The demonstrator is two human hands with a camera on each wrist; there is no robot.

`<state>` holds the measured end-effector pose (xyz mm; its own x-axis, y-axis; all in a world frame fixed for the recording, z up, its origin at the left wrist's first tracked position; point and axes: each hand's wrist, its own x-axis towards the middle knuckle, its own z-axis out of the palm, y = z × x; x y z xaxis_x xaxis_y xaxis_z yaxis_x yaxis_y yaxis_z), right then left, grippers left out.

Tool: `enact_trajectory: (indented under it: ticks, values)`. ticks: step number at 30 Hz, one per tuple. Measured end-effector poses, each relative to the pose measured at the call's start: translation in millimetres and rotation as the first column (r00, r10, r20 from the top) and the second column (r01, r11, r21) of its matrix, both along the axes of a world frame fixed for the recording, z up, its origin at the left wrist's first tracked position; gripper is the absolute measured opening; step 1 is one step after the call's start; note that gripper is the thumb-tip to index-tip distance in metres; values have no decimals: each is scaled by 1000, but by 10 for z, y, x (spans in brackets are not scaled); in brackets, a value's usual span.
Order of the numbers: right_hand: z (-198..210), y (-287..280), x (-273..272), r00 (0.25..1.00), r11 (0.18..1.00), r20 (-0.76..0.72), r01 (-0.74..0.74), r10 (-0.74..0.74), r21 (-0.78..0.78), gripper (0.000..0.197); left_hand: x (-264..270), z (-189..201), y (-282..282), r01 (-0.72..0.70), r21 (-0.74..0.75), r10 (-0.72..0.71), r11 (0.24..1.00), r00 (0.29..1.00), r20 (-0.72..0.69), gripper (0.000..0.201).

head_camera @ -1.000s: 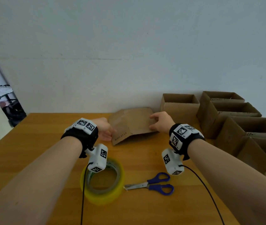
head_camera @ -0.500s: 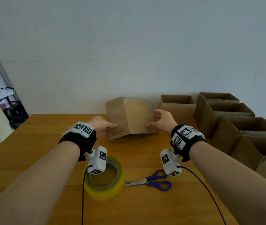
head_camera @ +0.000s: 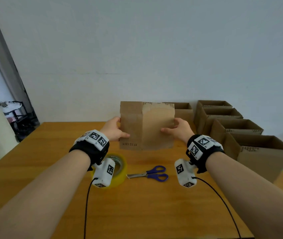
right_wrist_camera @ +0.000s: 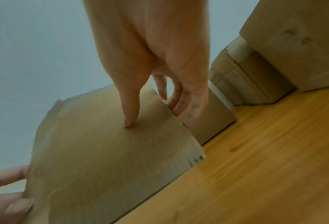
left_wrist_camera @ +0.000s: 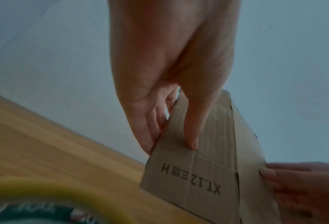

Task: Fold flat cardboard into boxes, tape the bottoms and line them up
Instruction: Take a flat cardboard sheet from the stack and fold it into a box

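A flat brown cardboard piece (head_camera: 147, 125) stands upright above the wooden table (head_camera: 145, 204), printed text near its lower left. My left hand (head_camera: 115, 129) pinches its left edge, thumb in front and fingers behind (left_wrist_camera: 150, 125). On the opposite edge my right hand (head_camera: 177, 129) pinches likewise, thumb (right_wrist_camera: 130, 109) on the near face. The cardboard (left_wrist_camera: 204, 159) (right_wrist_camera: 106, 148) fills both wrist views, and its back face is hidden.
Several folded open boxes (head_camera: 235, 128) line the table's right side up to the wall, one more (head_camera: 183, 112) behind the cardboard. A yellow tape roll (head_camera: 120, 168) lies under my left wrist, blue-handled scissors (head_camera: 152, 174) beside it. A doorway is at the far left.
Both hands have lifted the cardboard off the table and tipped it from leaning low to upright, higher in front of the wall.
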<state>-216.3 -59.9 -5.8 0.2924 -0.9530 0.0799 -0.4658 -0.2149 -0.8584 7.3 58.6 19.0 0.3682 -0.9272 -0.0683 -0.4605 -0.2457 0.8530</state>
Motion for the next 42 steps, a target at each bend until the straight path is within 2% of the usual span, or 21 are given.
enact_trajectory:
  ticks: [9, 14, 18, 23, 31, 35, 37, 42]
  values:
    - [-191, 230, -276, 1000, 999, 3, 28, -28, -42, 74, -328, -175, 150, -56, -96, 71, 994, 985, 155, 62]
    - [-201, 255, -356, 998, 997, 18, 57, -57, -55, 69, -428, -183, 78, -50, -103, 73, 993, 969, 235, 54]
    - [-213, 237, -415, 1000, 999, -3, 15, -15, -31, 65, -516, -222, 9, -28, -75, 48, 997, 961, 272, 51]
    - [-216, 257, -414, 1000, 1000, 9, -23, 23, 5, 65, -527, -220, -23, -24, -17, 27, 1000, 981, 194, 53]
    - [-149, 404, -291, 991, 991, 29, -129, 128, 24, 60, -548, -232, 25, 4, 7, -4, 1000, 999, -36, 61]
    - [-90, 482, -277, 981, 981, 20, -195, 194, 27, 49, -555, -205, 28, -67, -28, 55, 997, 946, -319, 46]
    - [-59, 503, -290, 976, 975, 35, -217, 215, 55, 48, -538, -180, 54, -112, -42, 85, 993, 909, -408, 36]
    - [-41, 479, -311, 960, 948, 201, -239, 197, 211, 46, -441, -174, 70, -92, -21, 71, 996, 879, -472, 60]
